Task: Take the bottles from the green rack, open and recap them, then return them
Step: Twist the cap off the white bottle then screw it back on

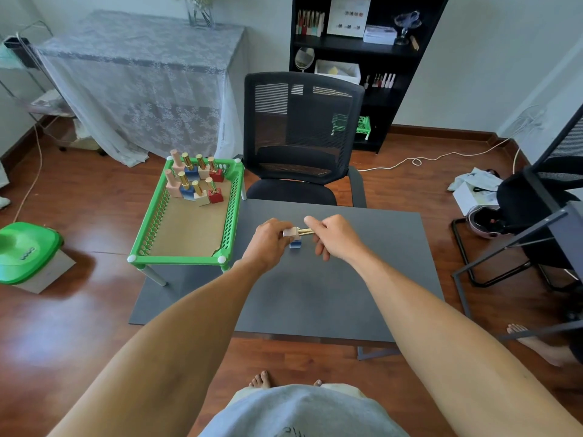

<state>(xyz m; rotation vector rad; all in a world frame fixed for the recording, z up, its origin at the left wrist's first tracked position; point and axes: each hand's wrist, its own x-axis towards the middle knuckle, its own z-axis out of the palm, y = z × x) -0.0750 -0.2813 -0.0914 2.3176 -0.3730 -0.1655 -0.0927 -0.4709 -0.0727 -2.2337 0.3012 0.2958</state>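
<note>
A green rack [148, 238] stands at the left edge of the dark table [331, 294], with several small bottles [195, 181] upright at its far end. Over the table's middle, my left hand [268, 239] grips a pale pink bottle [291, 232] lying sideways. My right hand [331, 236] pinches its gold cap [306, 231]; I cannot tell whether the cap is screwed on or loose. A small blue-and-white bottle [295, 244] stands on the table just below both hands, partly hidden by them.
A black mesh chair [299, 137] faces the table's far side. A black shelf unit [362, 58] stands behind it. A green-lidded bin [25, 250] sits on the floor at left. Another chair frame [520, 247] and someone's bare foot [536, 345] are at right.
</note>
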